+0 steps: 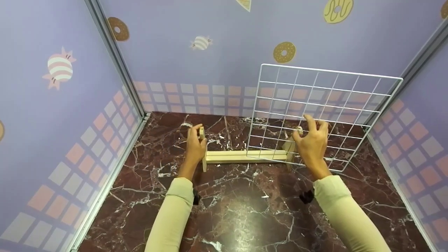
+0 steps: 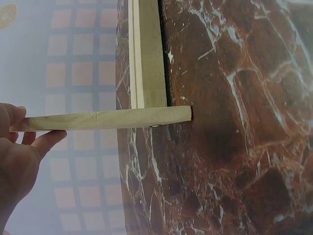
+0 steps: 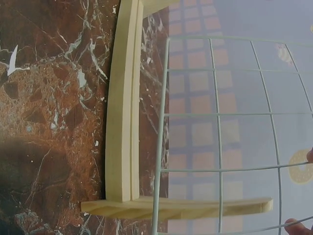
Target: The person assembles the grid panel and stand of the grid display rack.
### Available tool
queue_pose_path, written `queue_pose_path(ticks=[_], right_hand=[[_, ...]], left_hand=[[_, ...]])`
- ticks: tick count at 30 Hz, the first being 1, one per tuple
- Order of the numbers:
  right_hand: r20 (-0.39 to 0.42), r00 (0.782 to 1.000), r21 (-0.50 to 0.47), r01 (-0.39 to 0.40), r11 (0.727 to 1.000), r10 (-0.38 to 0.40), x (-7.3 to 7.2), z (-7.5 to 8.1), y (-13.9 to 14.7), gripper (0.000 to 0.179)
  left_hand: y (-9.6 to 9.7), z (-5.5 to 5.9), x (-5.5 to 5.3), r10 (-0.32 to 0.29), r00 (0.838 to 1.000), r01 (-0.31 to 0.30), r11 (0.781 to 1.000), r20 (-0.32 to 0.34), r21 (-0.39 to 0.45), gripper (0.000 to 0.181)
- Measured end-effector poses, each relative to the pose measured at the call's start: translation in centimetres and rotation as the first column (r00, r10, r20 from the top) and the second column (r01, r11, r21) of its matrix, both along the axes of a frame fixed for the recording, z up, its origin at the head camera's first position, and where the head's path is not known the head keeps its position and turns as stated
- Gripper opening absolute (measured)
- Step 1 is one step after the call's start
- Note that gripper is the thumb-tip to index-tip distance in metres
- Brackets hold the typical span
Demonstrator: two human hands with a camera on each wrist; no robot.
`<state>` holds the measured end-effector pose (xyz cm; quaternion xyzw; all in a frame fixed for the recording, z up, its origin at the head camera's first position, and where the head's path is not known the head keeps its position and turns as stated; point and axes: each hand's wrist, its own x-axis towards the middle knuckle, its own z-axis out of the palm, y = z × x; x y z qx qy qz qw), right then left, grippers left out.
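Observation:
A pale wooden stand (image 1: pixel 245 156) rests on the marbled surface, its grooved crossbar running between two end pieces. My left hand (image 1: pixel 195 145) pinches the upper part of the left end piece (image 2: pixel 107 119) between thumb and fingers. A white wire grid panel (image 1: pixel 350 105) leans upright over the right part of the stand, and my right hand (image 1: pixel 313 143) holds it by its wires. Behind the wires, the right end piece (image 3: pixel 181 208) rises close to that hand, partly hidden. Only fingertips (image 3: pixel 296 226) of the right hand show in the right wrist view.
Purple walls (image 1: pixel 224 56) with sweets and checks enclose the back and both sides. Grey metal strips (image 1: pixel 119 63) line the corners. A small white scrap (image 1: pixel 265 196) lies on the dark red marbled surface (image 1: pixel 245 217) in front of the stand.

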<state>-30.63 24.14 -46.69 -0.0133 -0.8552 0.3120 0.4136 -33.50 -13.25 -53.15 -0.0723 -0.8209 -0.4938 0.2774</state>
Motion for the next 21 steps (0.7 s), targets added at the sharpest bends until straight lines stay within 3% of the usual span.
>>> queue_pose_path(ticks=[5,15,21], right_hand=[[0.009,1.0,0.005,-0.004,1.0,0.004,0.1,0.0,0.0,0.057],[0.028,1.0,0.019,0.009,1.0,-0.01,0.2,0.0,-0.2,0.058],[0.024,1.0,0.01,0.008,1.0,-0.008,0.1,0.0,-0.1,0.059]], left_hand=[[1.0,-0.1,0.0,0.0,1.0,0.0,1.0,-0.006,-0.023,0.056],[3.1,-0.2,0.1,-0.071,0.997,0.069,0.997,-0.041,-0.036,0.056],[4.8,-0.1,0.2,-0.09,0.996,0.089,0.995,-0.016,-0.036,0.054]])
